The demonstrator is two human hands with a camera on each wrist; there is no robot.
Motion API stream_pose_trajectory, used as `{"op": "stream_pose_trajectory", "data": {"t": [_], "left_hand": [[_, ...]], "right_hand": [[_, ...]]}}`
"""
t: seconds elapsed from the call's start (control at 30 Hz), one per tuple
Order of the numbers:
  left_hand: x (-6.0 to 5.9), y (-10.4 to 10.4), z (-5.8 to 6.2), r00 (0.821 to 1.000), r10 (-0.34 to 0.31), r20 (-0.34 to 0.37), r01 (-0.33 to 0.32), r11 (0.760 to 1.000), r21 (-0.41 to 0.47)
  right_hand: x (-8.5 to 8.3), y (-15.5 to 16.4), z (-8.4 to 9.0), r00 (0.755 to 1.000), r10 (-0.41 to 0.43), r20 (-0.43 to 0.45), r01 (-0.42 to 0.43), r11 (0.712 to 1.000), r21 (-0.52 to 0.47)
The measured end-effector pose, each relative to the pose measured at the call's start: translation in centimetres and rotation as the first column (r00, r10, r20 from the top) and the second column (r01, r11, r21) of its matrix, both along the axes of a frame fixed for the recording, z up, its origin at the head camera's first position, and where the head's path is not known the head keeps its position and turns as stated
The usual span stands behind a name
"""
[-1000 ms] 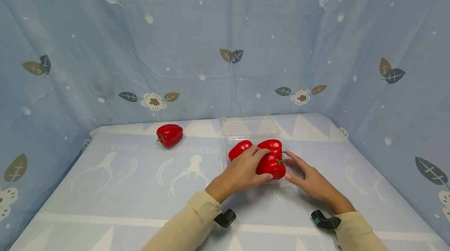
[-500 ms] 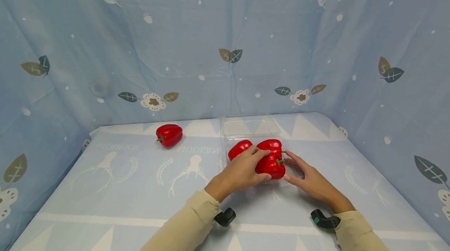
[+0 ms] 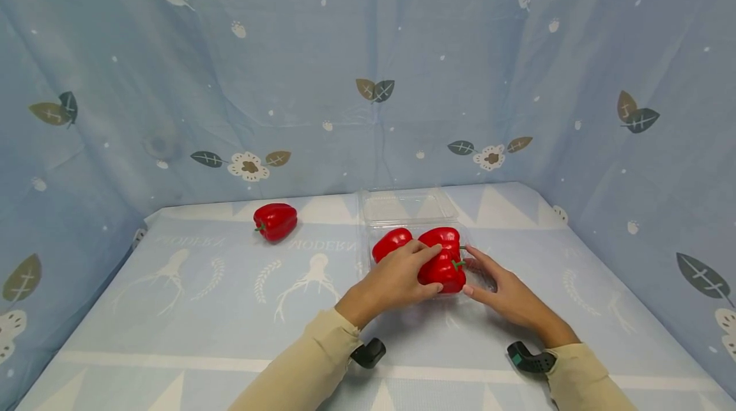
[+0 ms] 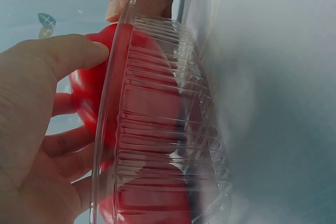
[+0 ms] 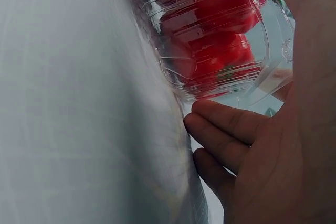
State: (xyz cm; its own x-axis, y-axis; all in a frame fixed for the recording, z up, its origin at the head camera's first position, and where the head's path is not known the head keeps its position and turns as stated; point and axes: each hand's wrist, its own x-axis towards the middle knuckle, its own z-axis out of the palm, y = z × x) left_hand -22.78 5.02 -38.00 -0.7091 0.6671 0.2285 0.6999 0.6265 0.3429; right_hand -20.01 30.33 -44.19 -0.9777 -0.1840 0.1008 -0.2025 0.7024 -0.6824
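**Pepper going into the clear tray**

Your left hand [image 3: 397,280] curls round the front red pepper [image 3: 444,268] inside the clear plastic tray [image 3: 372,240] at mid-tabletop. Your right hand [image 3: 506,293], fingers relaxed, touches the tray's right side. A spare pepper [image 3: 276,220] lies well apart, far left.

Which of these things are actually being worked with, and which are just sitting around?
In use:
left hand gripping the near red pepper
right hand against the clear plastic box
two more peppers in the box

Lying about:
lone red pepper
tablecloth
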Motion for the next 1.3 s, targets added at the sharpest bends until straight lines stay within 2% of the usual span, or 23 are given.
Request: {"op": "stream_pose_trajectory", "data": {"t": [0.17,0.4,0.7,1.1,1.3], "left_hand": [[-0.1,0.2,-0.1,1.0,0.009,0.006,-0.009,1.0,-0.021],[-0.3,0.7,-0.8,0.999,0.029,-0.017,-0.031,0.991,-0.127],[-0.5,1.1,-0.4,1.0,0.01,0.004,-0.01,0.997,-0.077],[-0.5,2.0,-0.5,0.999,0.03,-0.039,-0.033,0.995,-0.089],[-0.4,2.1,-0.6,0.998,0.034,-0.052,-0.037,0.997,-0.062]], "right_hand": [[0.0,0.0,0.0,1.0,-0.003,0.002,0.003,1.0,0.006],[0.1,-0.3,0.2,1.0,0.017,0.019,-0.017,1.0,-0.021],[0.2,-0.1,0.3,1.0,0.006,0.002,-0.006,1.0,-0.015],[-0.1,-0.1,0.1,1.0,0.018,-0.009,-0.018,0.999,-0.049],[-0.1,-0.4,0.1,1.0,0.008,-0.002,-0.008,1.0,-0.027]]}}
